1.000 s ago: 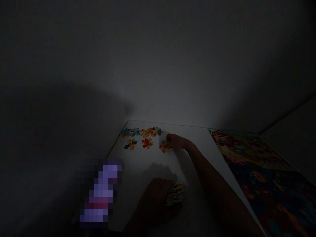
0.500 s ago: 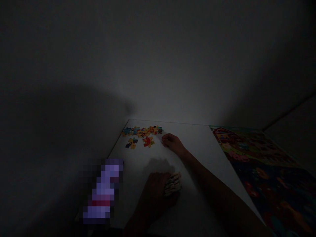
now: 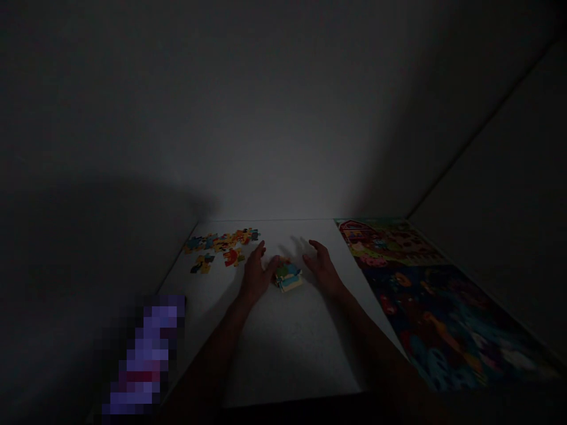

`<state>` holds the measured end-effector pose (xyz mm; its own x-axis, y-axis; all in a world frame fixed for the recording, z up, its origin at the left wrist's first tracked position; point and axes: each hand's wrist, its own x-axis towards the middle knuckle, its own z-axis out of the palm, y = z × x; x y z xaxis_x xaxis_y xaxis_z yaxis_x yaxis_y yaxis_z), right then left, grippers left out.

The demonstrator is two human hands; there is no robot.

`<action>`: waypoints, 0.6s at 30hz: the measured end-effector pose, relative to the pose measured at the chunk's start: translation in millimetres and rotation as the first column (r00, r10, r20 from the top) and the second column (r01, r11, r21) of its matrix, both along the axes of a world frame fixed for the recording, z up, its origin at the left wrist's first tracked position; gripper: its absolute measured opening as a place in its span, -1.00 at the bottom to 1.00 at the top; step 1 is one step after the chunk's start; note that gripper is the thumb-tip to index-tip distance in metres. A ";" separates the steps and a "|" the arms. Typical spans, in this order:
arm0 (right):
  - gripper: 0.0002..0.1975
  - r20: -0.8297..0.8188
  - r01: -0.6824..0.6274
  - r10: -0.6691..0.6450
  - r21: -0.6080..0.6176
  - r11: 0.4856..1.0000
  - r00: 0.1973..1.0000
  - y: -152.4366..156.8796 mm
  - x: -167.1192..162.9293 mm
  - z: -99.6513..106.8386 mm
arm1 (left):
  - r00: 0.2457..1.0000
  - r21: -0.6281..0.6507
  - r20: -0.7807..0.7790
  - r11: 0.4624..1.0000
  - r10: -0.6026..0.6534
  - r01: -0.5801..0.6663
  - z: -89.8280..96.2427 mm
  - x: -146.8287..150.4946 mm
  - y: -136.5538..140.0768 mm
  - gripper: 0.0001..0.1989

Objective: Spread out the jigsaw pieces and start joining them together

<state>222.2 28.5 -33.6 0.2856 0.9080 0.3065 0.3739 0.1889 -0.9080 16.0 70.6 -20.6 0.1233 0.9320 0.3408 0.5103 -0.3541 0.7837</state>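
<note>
While both bare hands sit with fingers spread, left hand (image 3: pixel 258 274) has its thumb at the left edge of a loose pile of multicoloured jigsaw pieces (image 3: pixel 289 278); too dark to tell whether it touches. Right hand (image 3: pixel 324 270) is just right of the pile, apart from it, thumb and fingers parted. Pile lies on the white flat tabletop (image 3: pixel 287 360), between the hands, blue and green faces up, pale edges showing. Left of the pile, past left hand: red-and-yellow jigsaw piece (image 3: pixel 232 257), then yellow-and-dark jigsaw piece (image 3: pixel 202 264). Farther back on that side: irregular row of blue, yellow and orange jigsaw pieces (image 3: pixel 224 242). Well right of the pile: colourful flat printed sheet (image 3: pixel 443 319), red-roofed barn at its far end. Left and nearer than the pile: pixelated purple patch (image 3: pixel 144 354).
</note>
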 end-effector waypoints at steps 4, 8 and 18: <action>-0.22 0.422 -0.293 0.237 0.074 0.953 0.875 -17.2 -29.4 11.3 | 0.999 0.004 -0.008 0.999 -0.034 0.034 0.5 -11.7 -5.3 -0.55; -0.43 0.586 -0.429 0.344 0.007 0.903 0.734 -19.5 -39.6 20.4 | 0.975 -0.012 -0.101 0.980 -0.198 0.198 7.9 -11.3 -12.3 -0.54; -0.54 0.352 0.068 -0.003 -0.172 0.983 0.936 25.4 46.8 7.1 | 0.694 -0.012 -0.641 0.908 -0.328 0.419 12.9 2.5 -45.2 -0.47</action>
<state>269.1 53.9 -26.5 0.2231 0.9482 0.2260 0.6765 0.0163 -0.7363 18.5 25.4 -7.7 0.6753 0.7172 0.1718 0.6650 -0.6929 0.2786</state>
